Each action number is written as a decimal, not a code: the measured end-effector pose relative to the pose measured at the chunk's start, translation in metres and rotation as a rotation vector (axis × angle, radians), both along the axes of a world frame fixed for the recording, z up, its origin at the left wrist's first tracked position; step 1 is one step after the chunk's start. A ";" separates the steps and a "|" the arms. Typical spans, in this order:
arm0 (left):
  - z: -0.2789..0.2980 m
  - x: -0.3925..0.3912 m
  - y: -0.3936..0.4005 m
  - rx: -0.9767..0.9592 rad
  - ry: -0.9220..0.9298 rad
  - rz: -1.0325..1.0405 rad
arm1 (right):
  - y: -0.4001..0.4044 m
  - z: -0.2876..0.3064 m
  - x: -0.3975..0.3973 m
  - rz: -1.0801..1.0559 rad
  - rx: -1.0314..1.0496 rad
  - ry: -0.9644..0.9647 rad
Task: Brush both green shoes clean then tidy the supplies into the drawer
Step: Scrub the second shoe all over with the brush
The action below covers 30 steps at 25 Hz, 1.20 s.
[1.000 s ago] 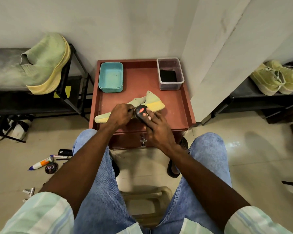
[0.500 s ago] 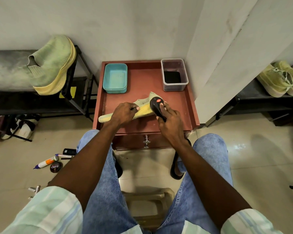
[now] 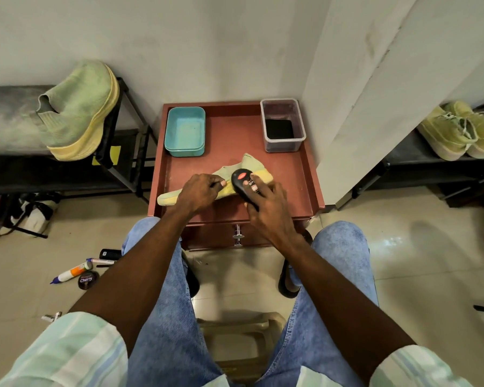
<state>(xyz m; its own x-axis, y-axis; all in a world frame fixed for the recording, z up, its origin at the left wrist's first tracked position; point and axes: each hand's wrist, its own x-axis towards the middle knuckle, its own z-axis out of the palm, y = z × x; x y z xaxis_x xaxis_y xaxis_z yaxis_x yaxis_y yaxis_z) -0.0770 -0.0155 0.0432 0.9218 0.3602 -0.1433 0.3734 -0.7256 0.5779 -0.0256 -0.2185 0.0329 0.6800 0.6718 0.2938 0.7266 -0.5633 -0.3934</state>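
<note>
Shoe [image 3: 235,174] lies on its side on the red cabinet top [image 3: 235,135]; left hand [image 3: 199,191] grips its middle, right hand [image 3: 266,202] curls around the black brush [image 3: 242,182]. Better to hold firmly and make short, light strokes.

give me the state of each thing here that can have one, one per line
green shoe: on its side on the cabinet top, held and being brushed
other green shoe: tilted on the rack, untouched
brush: pressed on the shoe
drawer: closed
teal tub: open, no lid
clear tub: open, dark pad inside
left hand: gripping the shoe
right hand: gripping the brush
</note>
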 end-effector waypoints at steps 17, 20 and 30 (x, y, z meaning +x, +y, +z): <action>0.030 -0.065 0.031 0.064 0.146 0.044 | 0.021 0.004 0.007 -0.178 0.060 0.108; 0.024 -0.069 0.027 0.125 0.146 0.125 | 0.025 0.006 0.009 -0.214 0.009 0.153; 0.015 -0.069 0.023 0.122 0.065 0.184 | 0.035 0.014 -0.005 -0.118 -0.097 0.139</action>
